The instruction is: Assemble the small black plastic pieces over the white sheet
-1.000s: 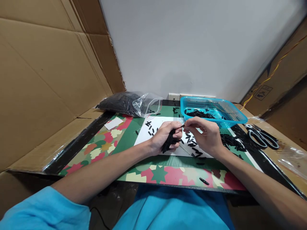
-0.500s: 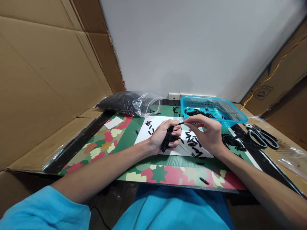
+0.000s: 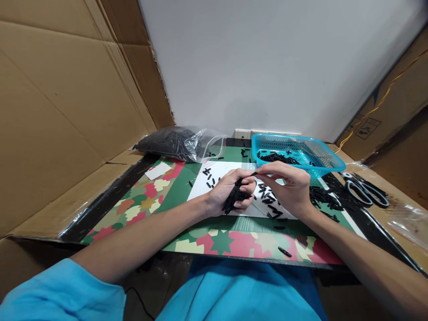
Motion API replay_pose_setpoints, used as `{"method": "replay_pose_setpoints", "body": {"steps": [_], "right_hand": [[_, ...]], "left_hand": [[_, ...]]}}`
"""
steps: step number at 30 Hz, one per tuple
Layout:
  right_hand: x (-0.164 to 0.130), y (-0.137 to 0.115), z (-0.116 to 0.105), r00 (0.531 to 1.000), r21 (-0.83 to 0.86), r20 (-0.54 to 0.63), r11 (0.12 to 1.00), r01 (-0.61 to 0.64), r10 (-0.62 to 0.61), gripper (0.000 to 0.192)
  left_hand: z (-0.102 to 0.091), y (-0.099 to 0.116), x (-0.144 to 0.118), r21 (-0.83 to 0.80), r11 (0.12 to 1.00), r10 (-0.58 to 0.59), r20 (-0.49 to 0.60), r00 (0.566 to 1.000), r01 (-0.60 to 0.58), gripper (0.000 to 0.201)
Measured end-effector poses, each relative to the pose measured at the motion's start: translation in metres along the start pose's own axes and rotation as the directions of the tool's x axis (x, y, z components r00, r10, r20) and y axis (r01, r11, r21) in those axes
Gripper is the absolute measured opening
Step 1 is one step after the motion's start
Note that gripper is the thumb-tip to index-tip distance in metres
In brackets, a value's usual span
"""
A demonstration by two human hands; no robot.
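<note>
Bundling of small black pieces, 1 more going in.
Left hand (image 3: 230, 192) is clenched round a bundle of black pieces (image 3: 235, 198); right hand (image 3: 288, 189) pinches 1 piece (image 3: 253, 174) at the bundle's top, which next needs sliding in straight.

Around the white sheet (image 3: 230, 178): hemmed in on the left by a leaning cardboard wall (image 3: 67, 102), with open patterned mat (image 3: 140, 200) between. Behind the sheet, blocked by a plastic bag (image 3: 180, 145) of black pieces at left and a blue basket (image 3: 294, 154) at right, a narrow green gap between them. To the right, cluttered with loose black pieces (image 3: 321, 196) and scissors (image 3: 364, 191) beyond. Over the sheet's near half, taken up by left hand (image 3: 230, 191) and right hand (image 3: 287, 187), fingertips touching. Near edge mostly open, one stray black piece (image 3: 284, 253) there.
</note>
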State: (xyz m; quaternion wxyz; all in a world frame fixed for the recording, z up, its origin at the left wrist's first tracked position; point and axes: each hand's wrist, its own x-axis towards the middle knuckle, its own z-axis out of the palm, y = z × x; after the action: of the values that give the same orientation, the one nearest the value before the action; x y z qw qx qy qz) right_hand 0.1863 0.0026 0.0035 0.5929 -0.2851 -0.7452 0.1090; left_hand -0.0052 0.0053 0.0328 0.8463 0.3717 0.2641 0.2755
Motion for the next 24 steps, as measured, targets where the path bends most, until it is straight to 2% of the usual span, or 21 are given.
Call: {"method": "replay_pose_setpoints", "body": {"steps": [3,8,18,20,24], "right_hand": [[0.0000,-0.0005,0.0002,1.000,0.032,0.007,0.999,-0.024,0.024,0.012],[0.0017,-0.0031,-0.0012,0.985,0.140,0.075,0.976,-0.164,0.155,0.005],[0.0054,-0.0008,-0.0057,0.972,0.176,0.182,0.967,-0.182,0.150,0.007],[0.0065,-0.0001,-0.0056,0.964,0.246,0.194,0.943,-0.225,0.180,0.009],[0.0094,0.0010,-0.0044,0.932,0.413,0.209,0.837,-0.359,0.296,0.019]], "left_hand": [[-0.0027,0.0000,-0.0012,0.005,1.000,-0.015,0.052,0.999,0.014,0.039],[-0.0045,-0.0006,-0.0015,0.051,0.999,0.013,0.086,0.996,-0.017,0.041],[-0.0088,-0.0015,0.0015,0.116,0.993,-0.009,0.102,0.995,-0.003,0.047],[-0.0100,-0.0006,0.0015,0.114,0.993,-0.014,0.125,0.992,0.000,0.046],[-0.0104,0.0035,-0.0009,0.104,0.995,-0.023,0.155,0.988,0.007,0.046]]}}
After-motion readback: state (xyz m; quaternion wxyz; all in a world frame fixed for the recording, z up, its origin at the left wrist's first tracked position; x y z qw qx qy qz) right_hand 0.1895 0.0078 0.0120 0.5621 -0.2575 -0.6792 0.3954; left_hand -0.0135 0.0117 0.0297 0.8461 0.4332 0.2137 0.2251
